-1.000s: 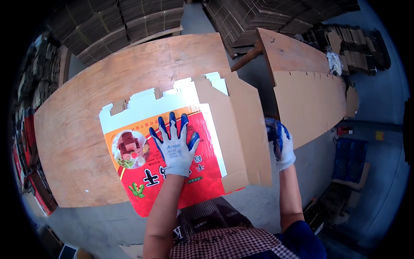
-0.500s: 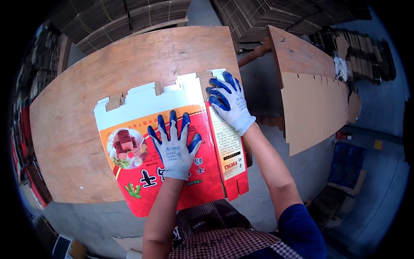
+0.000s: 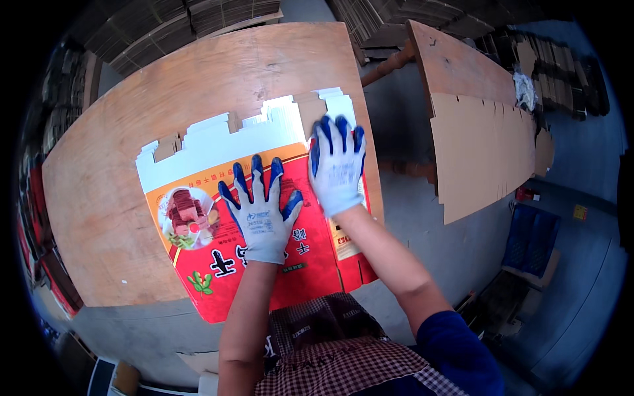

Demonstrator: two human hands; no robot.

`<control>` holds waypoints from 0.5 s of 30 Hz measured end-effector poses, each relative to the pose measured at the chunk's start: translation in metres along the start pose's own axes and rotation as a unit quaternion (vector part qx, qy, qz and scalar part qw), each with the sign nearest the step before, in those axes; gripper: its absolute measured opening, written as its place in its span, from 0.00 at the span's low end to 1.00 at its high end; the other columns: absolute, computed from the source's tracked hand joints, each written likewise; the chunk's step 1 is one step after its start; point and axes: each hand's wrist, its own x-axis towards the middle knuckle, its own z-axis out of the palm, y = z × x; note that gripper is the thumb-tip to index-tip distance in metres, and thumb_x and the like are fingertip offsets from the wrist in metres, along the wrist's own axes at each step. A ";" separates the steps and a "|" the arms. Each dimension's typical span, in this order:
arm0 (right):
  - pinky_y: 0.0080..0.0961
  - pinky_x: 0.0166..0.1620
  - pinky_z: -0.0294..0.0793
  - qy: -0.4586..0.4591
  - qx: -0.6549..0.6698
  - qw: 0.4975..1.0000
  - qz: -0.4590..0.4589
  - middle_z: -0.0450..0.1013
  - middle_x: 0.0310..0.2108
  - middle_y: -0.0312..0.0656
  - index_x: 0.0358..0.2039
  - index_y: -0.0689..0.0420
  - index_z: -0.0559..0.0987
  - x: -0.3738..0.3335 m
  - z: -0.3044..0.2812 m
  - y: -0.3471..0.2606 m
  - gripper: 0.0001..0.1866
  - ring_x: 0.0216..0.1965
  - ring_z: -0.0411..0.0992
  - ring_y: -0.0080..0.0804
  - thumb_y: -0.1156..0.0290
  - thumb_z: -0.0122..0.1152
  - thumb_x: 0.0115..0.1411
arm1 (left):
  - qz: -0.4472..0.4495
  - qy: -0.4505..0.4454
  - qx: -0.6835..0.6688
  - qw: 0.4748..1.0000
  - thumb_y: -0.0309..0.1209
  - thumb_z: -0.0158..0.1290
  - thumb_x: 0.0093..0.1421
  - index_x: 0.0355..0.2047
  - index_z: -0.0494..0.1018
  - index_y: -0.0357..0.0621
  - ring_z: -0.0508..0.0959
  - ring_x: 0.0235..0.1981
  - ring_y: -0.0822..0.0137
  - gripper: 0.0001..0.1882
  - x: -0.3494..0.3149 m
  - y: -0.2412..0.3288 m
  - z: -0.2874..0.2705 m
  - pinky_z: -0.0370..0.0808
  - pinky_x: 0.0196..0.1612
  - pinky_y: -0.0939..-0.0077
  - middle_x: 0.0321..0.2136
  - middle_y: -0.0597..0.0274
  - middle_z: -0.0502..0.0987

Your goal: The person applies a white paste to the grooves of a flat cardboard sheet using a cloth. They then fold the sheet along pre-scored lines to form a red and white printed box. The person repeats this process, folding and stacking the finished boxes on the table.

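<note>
A stack of flat printed cardboard box blanks (image 3: 198, 287), mostly red with a yellow band and white slotted flaps along the far side, lies on the wooden table. My left hand (image 3: 259, 214), in a white glove with blue fingertips, rests with spread fingers on the red panel, right of the round food picture. Gloved the same way, my right hand (image 3: 338, 162) lies palm down over the narrow pale side panel and its crease. Its fingers are stretched out and point toward the white flaps. Part of the side panel is hidden under that hand and forearm.
Beyond the gap right of the wooden table (image 3: 99, 198), plain brown cardboard sheets (image 3: 482, 155) lie on a second wooden table (image 3: 456, 63). Bundled cardboard stacks (image 3: 152, 33) stand at the back and left. A blue plastic crate (image 3: 531, 239) sits at the lower right.
My right hand has slid left and nearer to me, from the panel's outer edge onto its crease, its fingers closer together. My left hand stays on the red panel. The whole view has shifted slightly.
</note>
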 end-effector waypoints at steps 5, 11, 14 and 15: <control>0.60 0.69 0.50 -0.077 0.067 0.995 0.008 0.65 0.64 0.48 0.59 0.57 0.75 -0.108 -0.049 -0.013 0.25 0.68 0.58 0.51 0.64 0.60 0.61 | 0.013 0.025 0.005 1.000 0.55 0.54 0.61 0.72 0.56 0.62 0.42 0.75 0.47 0.41 -0.001 0.001 0.000 0.33 0.73 0.35 0.74 0.59 0.49; 0.51 0.67 0.56 -0.049 0.212 0.971 0.095 0.70 0.59 0.48 0.56 0.58 0.75 -0.178 -0.071 0.073 0.32 0.63 0.64 0.53 0.57 0.70 0.54 | 0.017 0.068 -0.036 0.997 0.50 0.58 0.59 0.70 0.60 0.56 0.46 0.75 0.48 0.40 -0.005 -0.003 -0.004 0.37 0.74 0.42 0.73 0.57 0.52; 0.53 0.69 0.53 -0.024 -0.070 0.972 0.222 0.58 0.68 0.50 0.67 0.58 0.63 -0.155 -0.059 0.186 0.47 0.68 0.57 0.59 0.52 0.73 0.52 | -0.017 0.152 -0.076 0.985 0.42 0.62 0.58 0.69 0.62 0.50 0.50 0.73 0.46 0.40 -0.014 -0.016 -0.024 0.40 0.73 0.47 0.71 0.48 0.56; 0.54 0.69 0.52 -0.090 -0.162 0.947 0.261 0.53 0.72 0.50 0.71 0.57 0.57 -0.142 -0.065 0.211 0.53 0.69 0.54 0.60 0.51 0.73 0.52 | -0.057 0.198 -0.077 0.976 0.42 0.62 0.58 0.69 0.62 0.49 0.53 0.72 0.46 0.40 -0.022 -0.038 -0.023 0.46 0.72 0.47 0.70 0.46 0.57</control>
